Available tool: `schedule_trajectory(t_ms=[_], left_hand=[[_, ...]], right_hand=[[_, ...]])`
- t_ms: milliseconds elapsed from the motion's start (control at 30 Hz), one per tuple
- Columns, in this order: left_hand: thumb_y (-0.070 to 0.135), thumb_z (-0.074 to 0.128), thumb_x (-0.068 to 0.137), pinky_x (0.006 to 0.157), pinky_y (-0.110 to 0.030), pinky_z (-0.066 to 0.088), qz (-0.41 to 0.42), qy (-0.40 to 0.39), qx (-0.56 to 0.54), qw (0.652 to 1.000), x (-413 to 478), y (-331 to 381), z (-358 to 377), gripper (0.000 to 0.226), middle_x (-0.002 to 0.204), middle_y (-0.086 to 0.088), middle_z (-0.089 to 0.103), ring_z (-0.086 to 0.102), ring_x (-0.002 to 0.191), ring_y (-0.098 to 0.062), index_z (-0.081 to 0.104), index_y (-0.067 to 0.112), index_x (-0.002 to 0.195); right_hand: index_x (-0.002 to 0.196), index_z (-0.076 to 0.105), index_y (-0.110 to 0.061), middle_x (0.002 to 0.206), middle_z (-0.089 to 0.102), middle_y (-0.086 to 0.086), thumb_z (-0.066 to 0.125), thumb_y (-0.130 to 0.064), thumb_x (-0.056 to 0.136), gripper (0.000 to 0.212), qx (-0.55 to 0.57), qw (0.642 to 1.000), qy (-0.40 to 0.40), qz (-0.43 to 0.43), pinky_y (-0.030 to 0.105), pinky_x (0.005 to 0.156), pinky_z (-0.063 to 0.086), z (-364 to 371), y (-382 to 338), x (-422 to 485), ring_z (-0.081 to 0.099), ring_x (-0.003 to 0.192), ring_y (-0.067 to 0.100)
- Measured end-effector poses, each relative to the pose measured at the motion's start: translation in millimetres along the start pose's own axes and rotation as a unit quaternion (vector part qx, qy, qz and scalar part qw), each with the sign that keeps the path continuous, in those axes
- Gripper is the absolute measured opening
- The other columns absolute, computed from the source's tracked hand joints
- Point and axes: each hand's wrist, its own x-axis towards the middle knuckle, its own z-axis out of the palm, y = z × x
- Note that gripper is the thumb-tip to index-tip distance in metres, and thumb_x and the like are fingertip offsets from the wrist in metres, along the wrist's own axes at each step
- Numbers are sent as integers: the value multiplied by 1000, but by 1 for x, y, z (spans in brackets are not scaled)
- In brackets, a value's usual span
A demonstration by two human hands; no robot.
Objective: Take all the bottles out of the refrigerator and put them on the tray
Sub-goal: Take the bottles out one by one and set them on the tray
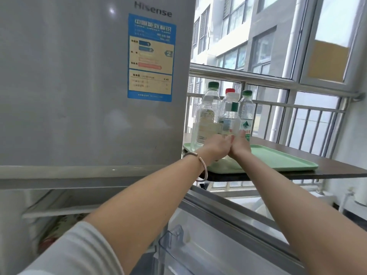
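Bottles (228, 114) stand clustered at the tray's (278, 157) near-fridge end, left hand (216, 145) and right hand (241, 146) cupping the white-capped one; its base should seat flat before the fingers loosen.

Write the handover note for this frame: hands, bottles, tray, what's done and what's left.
Left hand and right hand: both at the base of the white-capped bottle, seemingly setting it down; firmness of grip unclear.
Tray: green, on the dark table beside the refrigerator.
On the tray: tall green-capped bottle, short green-capped bottle, and a red-capped bottle behind.
Done: four bottles at the tray.
Left: release, then check the open lower compartment; its contents are mostly hidden.
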Motion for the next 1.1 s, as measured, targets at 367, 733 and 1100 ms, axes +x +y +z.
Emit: schedule_trajectory(t_ms=[367,733,1100], left_hand=[[31,32,103,72,-33,52,0,38,112,993,-98,17,-56,38,86,-12,63,57,73,-23,56,8,85],[37,36,99,59,-31,53,-153,15,154,976,-228,-70,-133,44,78,-15,68,65,65,-27,64,4,91],[22,42,97,51,-27,43,-252,-99,230,935,-228,-240,-131,34,104,-21,71,66,74,-32,68,1,101]], right_hand=[[126,38,-8,115,59,13,69,-10,81,55,-22,981,32,-189,39,79,51,-22,-32,-110,59,94,29],[119,45,-4,113,64,16,74,-23,78,54,-28,957,-179,-226,35,75,44,60,-68,-267,61,102,31],[126,43,-1,122,61,20,67,-29,85,55,-126,926,-335,-118,35,82,46,213,-9,-284,59,111,37]])
